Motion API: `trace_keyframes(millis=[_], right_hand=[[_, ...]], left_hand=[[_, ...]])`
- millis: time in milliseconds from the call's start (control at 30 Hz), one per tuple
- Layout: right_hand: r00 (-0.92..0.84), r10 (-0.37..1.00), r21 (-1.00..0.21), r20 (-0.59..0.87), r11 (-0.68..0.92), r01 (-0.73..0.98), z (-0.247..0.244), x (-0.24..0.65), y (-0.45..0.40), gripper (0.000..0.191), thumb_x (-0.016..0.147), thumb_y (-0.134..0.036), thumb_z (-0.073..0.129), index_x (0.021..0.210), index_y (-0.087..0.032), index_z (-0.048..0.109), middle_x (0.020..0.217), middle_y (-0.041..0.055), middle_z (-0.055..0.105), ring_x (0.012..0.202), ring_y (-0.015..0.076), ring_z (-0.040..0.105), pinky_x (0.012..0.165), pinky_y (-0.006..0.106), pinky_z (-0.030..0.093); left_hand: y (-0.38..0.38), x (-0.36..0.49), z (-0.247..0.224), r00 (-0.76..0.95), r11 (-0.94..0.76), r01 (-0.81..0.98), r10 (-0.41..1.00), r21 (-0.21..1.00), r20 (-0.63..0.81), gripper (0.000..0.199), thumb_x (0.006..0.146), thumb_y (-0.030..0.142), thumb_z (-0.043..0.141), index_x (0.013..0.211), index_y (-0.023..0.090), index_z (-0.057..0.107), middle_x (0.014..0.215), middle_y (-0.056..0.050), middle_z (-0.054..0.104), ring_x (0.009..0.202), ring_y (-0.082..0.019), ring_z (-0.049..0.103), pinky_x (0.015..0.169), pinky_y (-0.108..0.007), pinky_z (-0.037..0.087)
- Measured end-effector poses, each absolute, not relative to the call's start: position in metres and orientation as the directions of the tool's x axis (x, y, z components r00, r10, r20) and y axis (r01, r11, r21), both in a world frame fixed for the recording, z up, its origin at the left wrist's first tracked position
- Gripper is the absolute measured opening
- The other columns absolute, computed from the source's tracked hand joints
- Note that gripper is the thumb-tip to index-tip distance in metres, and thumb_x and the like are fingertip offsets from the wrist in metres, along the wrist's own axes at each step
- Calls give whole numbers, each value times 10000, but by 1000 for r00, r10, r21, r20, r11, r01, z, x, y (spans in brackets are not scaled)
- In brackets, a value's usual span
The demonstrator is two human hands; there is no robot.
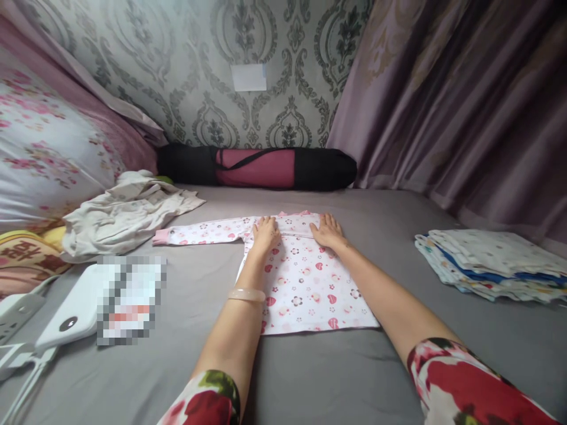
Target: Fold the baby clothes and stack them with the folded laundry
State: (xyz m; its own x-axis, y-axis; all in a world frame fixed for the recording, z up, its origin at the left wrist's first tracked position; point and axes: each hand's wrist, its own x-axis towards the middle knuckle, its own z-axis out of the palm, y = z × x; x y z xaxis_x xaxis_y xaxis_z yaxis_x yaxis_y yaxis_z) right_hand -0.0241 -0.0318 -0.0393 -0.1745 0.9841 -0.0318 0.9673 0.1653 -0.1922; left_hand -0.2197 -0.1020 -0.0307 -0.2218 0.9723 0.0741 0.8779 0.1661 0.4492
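A small white long-sleeved shirt (301, 289) with pink hearts and flowers lies spread on the grey bedsheet (305, 378). Its left-hand sleeve (208, 231) stretches out sideways to a pink cuff. On the right no sleeve sticks out; a strip of the same cloth lies across the upper chest. My left hand (266, 233) presses flat on this upper part near the left shoulder, fingers extended. Near the opposite shoulder my right hand (328, 232) also rests flat with its fingers out. Neither hand grips the cloth.
Folded clothes (491, 262) are stacked at the right. A crumpled pale garment (119, 215) lies left, near a floral pillow (44, 147). Closer are a white power bank (73, 310), a power strip (18, 313) and cables. A black and maroon bag (257, 168) lies along the wall.
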Motion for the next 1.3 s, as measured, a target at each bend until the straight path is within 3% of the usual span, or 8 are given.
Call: trace_keyframes(millis=[133,233,400,600,833,1033,1167,1300], right_hand=[[-252,965,-148,73,260,954,-25,-45,-47,675,951,-365,307,1505,12,227,1600,200,146,1485,272,73,1192,420,50],[-417,905,-179,81,424,888,-21,-68,-62,639,979,-369,238,1524,-37,218,1611,160,135,1488,236,68,1195,396,47],[-511,859,-223,-31,493,841,-28,-89,-75,583,991,-480,182,1536,-283,244,1629,75,109,1481,319,63,1143,606,51],[-502,862,-216,-74,478,852,-31,-88,-75,589,985,-515,163,1535,-317,238,1630,77,100,1475,358,49,1107,670,32],[-505,854,-219,-126,473,854,-27,-89,-72,605,980,-532,186,1541,-309,215,1633,83,72,1475,360,28,1105,672,27],[-483,853,-230,-200,438,869,-13,-95,-72,622,974,-515,230,1537,-253,252,1627,121,76,1473,369,26,1111,661,36],[-549,828,-233,-119,514,826,-11,-113,-79,619,988,-466,207,1532,-175,262,1622,139,86,1488,278,25,1153,571,-3],[-627,777,-275,-62,591,759,-24,-131,-88,630,992,-491,143,1553,-208,185,1628,98,82,1490,250,27,1161,548,3]], left_hand=[[-106,-220,-23,-269,159,871,946,466,181,352,887,166,376,1180,201,569,1310,-122,574,1267,-249,473,1085,-445,305],[-109,-220,-24,-269,171,886,947,430,177,289,922,255,398,1135,191,582,1276,-139,580,1249,-270,474,1062,-460,317],[-109,-222,-33,-215,157,915,969,372,119,292,923,219,374,1142,189,565,1385,-168,491,1359,-308,352,1093,-546,251],[-105,-224,-34,-206,156,906,974,394,90,371,840,109,400,1168,185,557,1400,-167,483,1382,-307,331,1106,-566,233],[-102,-232,-29,-272,185,840,957,510,100,479,783,75,448,1232,204,557,1361,-142,553,1348,-295,404,1101,-519,279],[-99,-257,-18,-404,249,645,914,723,46,550,730,76,499,1272,142,568,1317,-174,595,1251,-305,535,1041,-413,399],[-99,-272,-11,-479,252,507,878,824,26,560,682,39,508,1232,101,598,1285,-188,614,1213,-302,569,997,-375,440],[-105,-282,-3,-540,235,401,841,885,21,476,710,63,495,1163,100,636,1183,-175,661,1113,-281,620,932,-357,473]])
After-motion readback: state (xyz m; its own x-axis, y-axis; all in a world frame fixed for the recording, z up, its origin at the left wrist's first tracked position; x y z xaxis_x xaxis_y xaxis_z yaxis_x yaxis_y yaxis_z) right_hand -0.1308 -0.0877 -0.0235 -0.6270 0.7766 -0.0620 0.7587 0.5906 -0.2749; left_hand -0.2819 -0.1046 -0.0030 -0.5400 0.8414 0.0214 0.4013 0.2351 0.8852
